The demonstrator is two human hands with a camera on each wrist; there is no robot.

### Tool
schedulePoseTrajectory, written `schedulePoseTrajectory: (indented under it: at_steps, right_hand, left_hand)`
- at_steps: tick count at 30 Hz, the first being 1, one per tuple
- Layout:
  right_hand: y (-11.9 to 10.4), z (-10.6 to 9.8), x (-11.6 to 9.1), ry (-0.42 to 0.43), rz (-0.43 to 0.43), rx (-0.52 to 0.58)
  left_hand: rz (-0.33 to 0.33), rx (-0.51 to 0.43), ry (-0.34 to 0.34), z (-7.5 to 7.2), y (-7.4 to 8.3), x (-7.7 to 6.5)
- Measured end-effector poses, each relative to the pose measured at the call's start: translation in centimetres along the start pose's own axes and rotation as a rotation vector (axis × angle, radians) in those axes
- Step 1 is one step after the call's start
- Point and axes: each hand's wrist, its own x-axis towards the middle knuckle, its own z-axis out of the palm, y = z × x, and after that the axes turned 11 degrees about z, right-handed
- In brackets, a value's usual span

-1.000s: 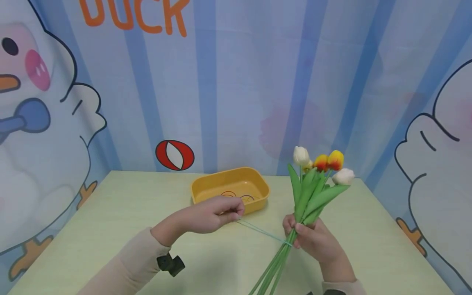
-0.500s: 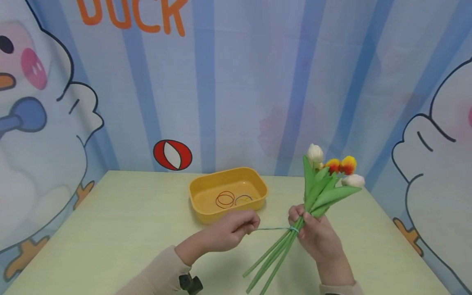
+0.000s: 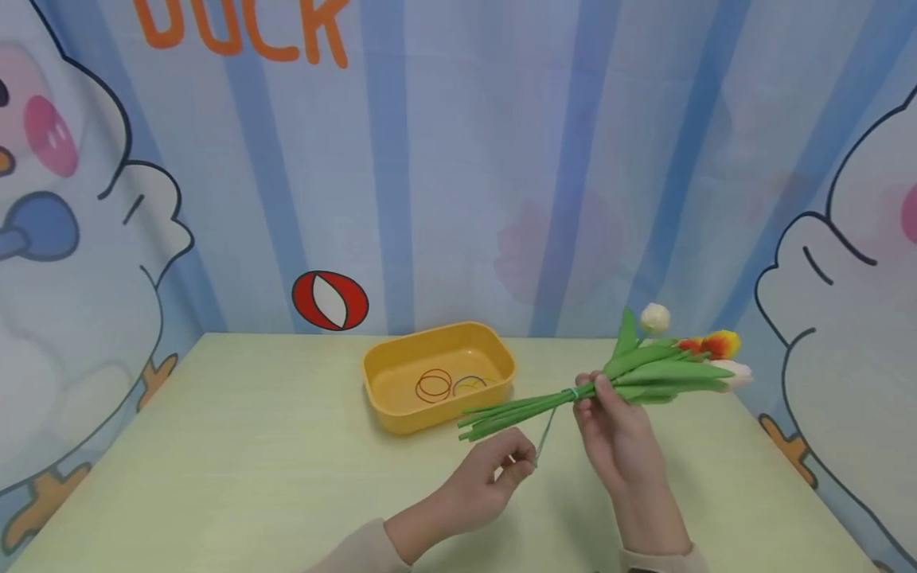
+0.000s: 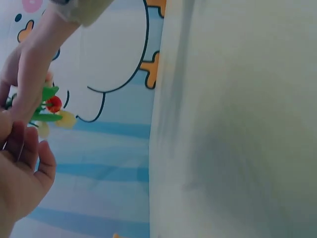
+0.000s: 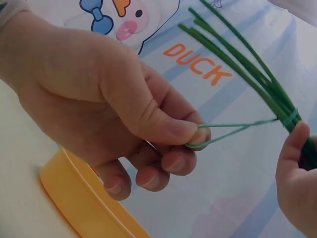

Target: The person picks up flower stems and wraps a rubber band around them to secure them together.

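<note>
Tulips (image 3: pixel 661 372) flatter than before — green band (image 5: pixel 255 124) taut

Stems (image 3: pixel 512 414) and leaves (image 3: pixel 666 372): green. Blooms (image 3: pixel 722 344): white, pinkish-white, and red-orange with yellow. Stretched band (image 5: pixel 245 126): light green. Tray (image 3: pixel 430 417): plain yellow-orange. Tray loops (image 3: pixel 450 386): red; one apparently blue, too thin for certainty. Backdrop (image 3: pixel 466 159): light blue, darker blue stripes.

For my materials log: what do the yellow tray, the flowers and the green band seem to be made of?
Yellow tray: probably plastic, slightly glossy, with smooth rounded walls. Flowers: likely artificial, matte, with evenly green leaves; whether fabric or foam, I can't tell. Green band: apparently rubber, finish unclear, its loop pulled taut by the left hand.
</note>
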Motion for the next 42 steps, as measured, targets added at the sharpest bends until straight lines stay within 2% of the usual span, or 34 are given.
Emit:
schedulePoseTrajectory:
  at_steps: [4, 8, 11, 14, 19, 23, 25, 27, 33, 39, 42]
  right_hand:
    - [-0.1, 0.5, 0.1, 0.219, -0.026, -0.044]
    - [-0.1, 1.0, 0.1, 0.368, -0.04, -0.035]
    - [0.0, 1.5, 0.2, 0.476, -0.047, -0.048]
    - [0.3, 1.9, 0.3, 0.579, -0.057, -0.123]
    - [0.7, 2.2, 0.5, 0.651, -0.102, -0.237]
    - [1.0, 1.9, 0.4, 0.665, -0.113, -0.374]
    - [1.1, 1.6, 0.5, 0.68, -0.106, -0.477]
    - [1.1, 1.3, 0.5, 0.696, -0.095, -0.588]
    - [1.1, 0.4, 0.6, 0.707, -0.033, -0.842]
    - [0.7, 0.1, 0.4, 0.596, 0.062, -1.001]
    - [0.5, 0.1, 0.2, 0.523, 0.115, -1.06]
  left_hand:
    - [0.157, 0.032, 0.093, 1.5, 0.3, 0.0]
    - [0.238, 0.073, 0.166, 2.7, 0.7, 0.0]
    - [0.267, 0.113, 0.195, 3.4, 0.9, 0.1]
    - [0.364, 0.213, 0.218, 3.9, 1.1, 0.3]
    - [0.543, 0.394, 0.268, 4.1, 1.6, 0.6]
    - [0.607, 0.449, 0.266, 4.1, 2.1, 0.7]
    - [0.597, 0.432, 0.24, 4.1, 2.6, 0.7]
    - [0.554, 0.388, 0.203, 3.9, 3.2, 0.5]
    - [0.31, 0.16, 0.101, 2.3, 4.8, 0.6]
    - [0.132, 0.001, 0.008, -0.1, 5.6, 1.0]
    - [0.096, -0.02, -0.053, -1.5, 5.6, 1.1]
